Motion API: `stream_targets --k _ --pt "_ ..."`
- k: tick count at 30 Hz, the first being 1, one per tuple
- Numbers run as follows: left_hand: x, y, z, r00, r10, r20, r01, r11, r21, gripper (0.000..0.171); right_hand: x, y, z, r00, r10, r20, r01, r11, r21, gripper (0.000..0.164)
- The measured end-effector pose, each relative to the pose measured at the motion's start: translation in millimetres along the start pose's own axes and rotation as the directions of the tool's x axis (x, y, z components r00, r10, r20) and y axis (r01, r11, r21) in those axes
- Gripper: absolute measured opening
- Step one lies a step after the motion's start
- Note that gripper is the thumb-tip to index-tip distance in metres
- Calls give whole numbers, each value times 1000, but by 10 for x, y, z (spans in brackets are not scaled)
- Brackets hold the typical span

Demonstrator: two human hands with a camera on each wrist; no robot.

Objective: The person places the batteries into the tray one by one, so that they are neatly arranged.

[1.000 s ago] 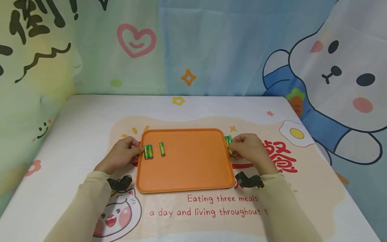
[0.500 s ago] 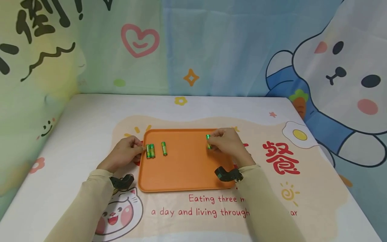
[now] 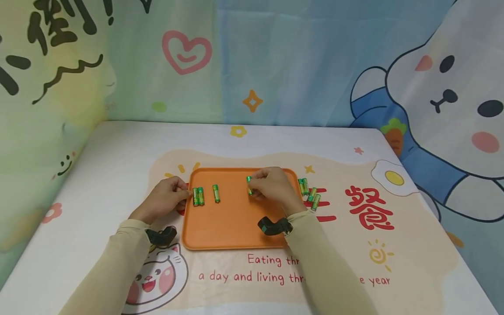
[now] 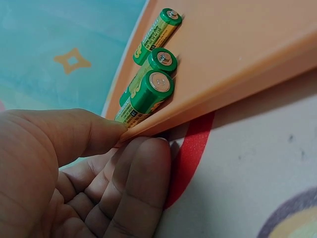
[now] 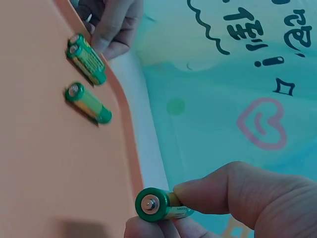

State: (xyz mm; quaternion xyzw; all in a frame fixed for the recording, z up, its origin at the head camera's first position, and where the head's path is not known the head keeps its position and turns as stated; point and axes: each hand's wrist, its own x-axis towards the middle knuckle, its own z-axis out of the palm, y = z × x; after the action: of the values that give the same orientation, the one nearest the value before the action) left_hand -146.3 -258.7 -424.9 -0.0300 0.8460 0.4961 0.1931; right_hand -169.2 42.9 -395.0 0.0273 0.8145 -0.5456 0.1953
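An orange tray (image 3: 232, 227) lies on the table. My left hand (image 3: 167, 201) pinches its left rim; in the left wrist view the thumb (image 4: 94, 134) is on top and the fingers are beneath. Just inside that rim two green batteries (image 3: 198, 197) lie side by side, with a third battery (image 3: 216, 193) a little to their right. Over the tray, right of its middle, my right hand (image 3: 271, 186) pinches another green battery (image 5: 161, 204) between thumb and fingers, its button end showing in the right wrist view.
Right of the tray, several loose green batteries (image 3: 312, 194) lie on the printed tablecloth (image 3: 409, 245). A patterned curtain (image 3: 291, 61) hangs behind the table. Each wrist wears a black camera (image 3: 275, 226).
My right hand has picked up a battery from beside the tray's right edge and carried it left over the tray. My left hand stays on the rim.
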Motion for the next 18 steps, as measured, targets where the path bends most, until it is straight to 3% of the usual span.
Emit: stream_targets --k 18 --pt "14 -19 0 1000 1 -3 -1 1000 -9 18 179 -207 555 998 -4 59 4 1000 -4 13"
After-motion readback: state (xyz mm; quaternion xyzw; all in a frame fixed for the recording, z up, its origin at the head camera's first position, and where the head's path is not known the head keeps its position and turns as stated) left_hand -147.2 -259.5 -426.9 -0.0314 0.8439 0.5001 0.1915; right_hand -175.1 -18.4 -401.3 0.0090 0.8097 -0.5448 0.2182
